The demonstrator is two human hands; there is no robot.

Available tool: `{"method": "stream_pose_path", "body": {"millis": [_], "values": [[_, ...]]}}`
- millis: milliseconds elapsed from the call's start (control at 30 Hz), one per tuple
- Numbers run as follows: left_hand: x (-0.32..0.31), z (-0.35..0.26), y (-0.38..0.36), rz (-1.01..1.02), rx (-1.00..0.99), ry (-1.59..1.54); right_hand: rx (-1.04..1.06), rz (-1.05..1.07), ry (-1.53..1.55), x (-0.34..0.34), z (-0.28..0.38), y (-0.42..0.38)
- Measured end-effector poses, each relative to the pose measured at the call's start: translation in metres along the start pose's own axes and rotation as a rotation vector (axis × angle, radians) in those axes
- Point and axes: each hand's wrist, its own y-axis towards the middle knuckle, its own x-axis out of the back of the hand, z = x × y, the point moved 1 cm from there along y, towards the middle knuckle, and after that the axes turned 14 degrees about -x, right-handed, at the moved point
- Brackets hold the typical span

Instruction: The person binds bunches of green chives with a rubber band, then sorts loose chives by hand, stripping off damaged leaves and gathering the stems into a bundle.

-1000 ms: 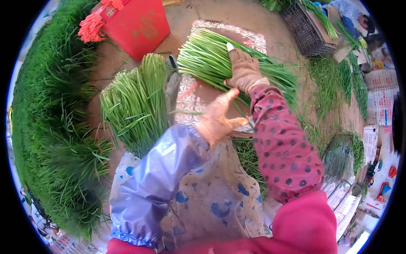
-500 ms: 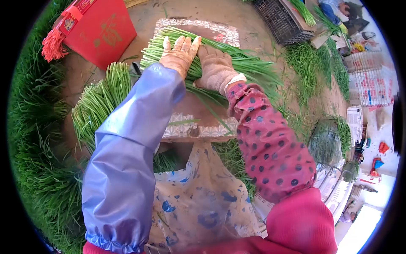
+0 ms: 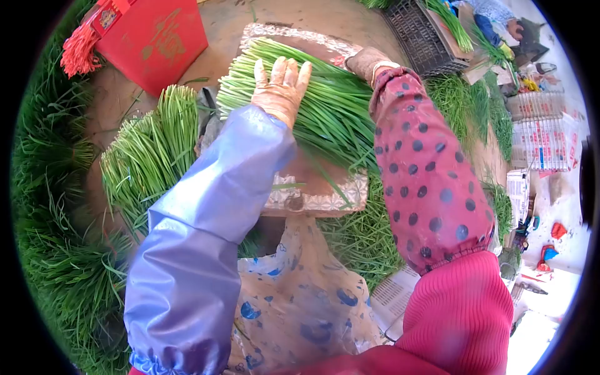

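A spread bundle of long green stalks lies across a low patterned board. My left hand, in a tan glove, rests on the pale stem ends with its fingers spread. At the board's upper right corner is my right hand, in a brownish glove, beside the upper edge of the bundle. Its fingers curl downward, and their tips are hidden, so what they hold, if anything, cannot be made out.
A red box with a tassel stands upper left. Another stalk pile lies left of the board, with dense greens beyond. A black crate sits upper right, near another person's gloved hand. Newspaper lies lower right.
My right hand has moved right, off the middle of the stalks to the board's upper right corner. My left hand has shifted slightly right and down, still spread on the stems.
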Motion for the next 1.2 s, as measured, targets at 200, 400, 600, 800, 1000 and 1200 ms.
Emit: {"method": "stream_pose_path", "body": {"millis": [200,400,600,800,1000,1200], "values": [[-0.002,0.003,-0.001,-0.042,-0.031,-0.060,-0.020,0.044,-0.036,-0.001,0.031,0.002],[-0.006,-0.003,-0.004,-0.066,-0.018,-0.072,-0.025,0.015,-0.167,-0.022,0.041,0.042],[-0.011,-0.004,-0.006,-0.105,-0.008,-0.057,-0.035,0.063,0.244,-0.008,0.040,0.022],[-0.010,-0.005,-0.008,-0.112,-0.007,-0.028,0.229,0.168,0.366,-0.029,0.029,0.060],[-0.012,-0.007,-0.008,-0.150,-0.001,-0.003,0.043,-0.014,0.092,0.018,0.061,-0.007],[-0.008,-0.009,-0.010,-0.130,0.033,0.013,0.122,-0.060,-0.008,0.002,0.089,0.017]]}}
